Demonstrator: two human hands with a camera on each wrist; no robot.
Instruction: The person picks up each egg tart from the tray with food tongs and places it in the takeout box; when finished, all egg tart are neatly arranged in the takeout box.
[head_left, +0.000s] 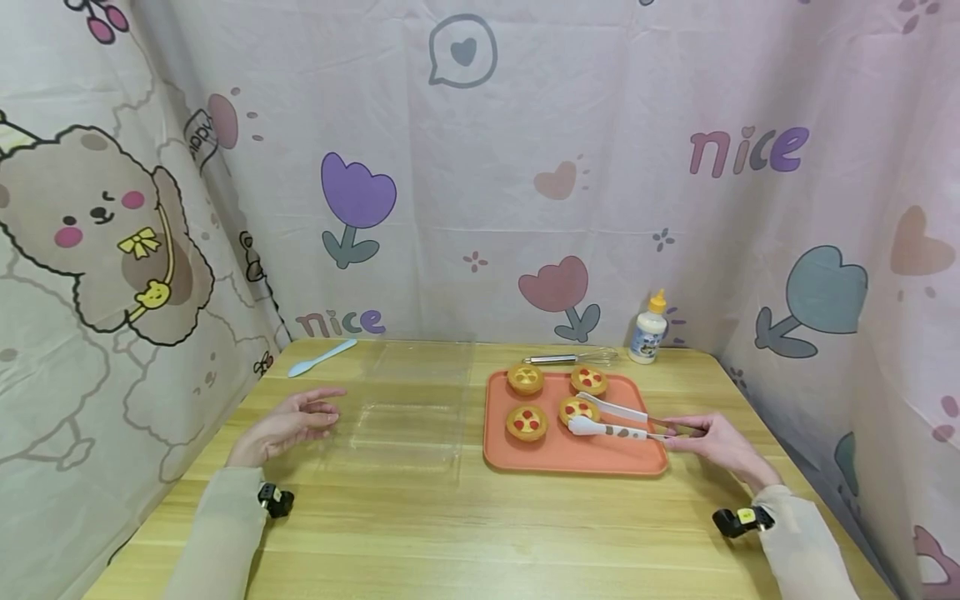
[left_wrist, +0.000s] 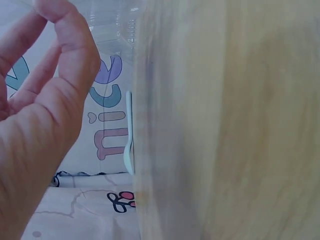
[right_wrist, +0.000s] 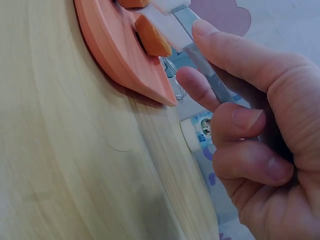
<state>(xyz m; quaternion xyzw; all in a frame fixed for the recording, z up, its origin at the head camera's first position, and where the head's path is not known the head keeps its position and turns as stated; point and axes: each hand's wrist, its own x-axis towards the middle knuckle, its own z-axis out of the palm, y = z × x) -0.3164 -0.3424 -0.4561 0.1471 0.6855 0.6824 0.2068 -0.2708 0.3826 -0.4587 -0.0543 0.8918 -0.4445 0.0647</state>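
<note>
My right hand (head_left: 712, 442) holds a pair of tongs (head_left: 626, 432) with white tips and a brown pattern, thumb and fingers pressing its metal arms (right_wrist: 207, 72). The tong tips lie on either side of an egg tart (head_left: 577, 408) with red pieces on top, on an orange tray (head_left: 525, 460). Whether they touch the tart I cannot tell. Three other tarts sit on the tray, one (head_left: 527, 423) at front left. My left hand (head_left: 296, 423) hovers with loosely bent fingers beside a clear plastic box (head_left: 408, 408), holding nothing visible; its lid stands raised behind.
A light blue spoon (head_left: 322, 358) lies at the back left of the wooden table (head_left: 450, 533). Behind the tray are a whisk (head_left: 551, 360) and a white bottle (head_left: 647, 333) with a yellow cap. A printed curtain (head_left: 480, 167) hangs around the table.
</note>
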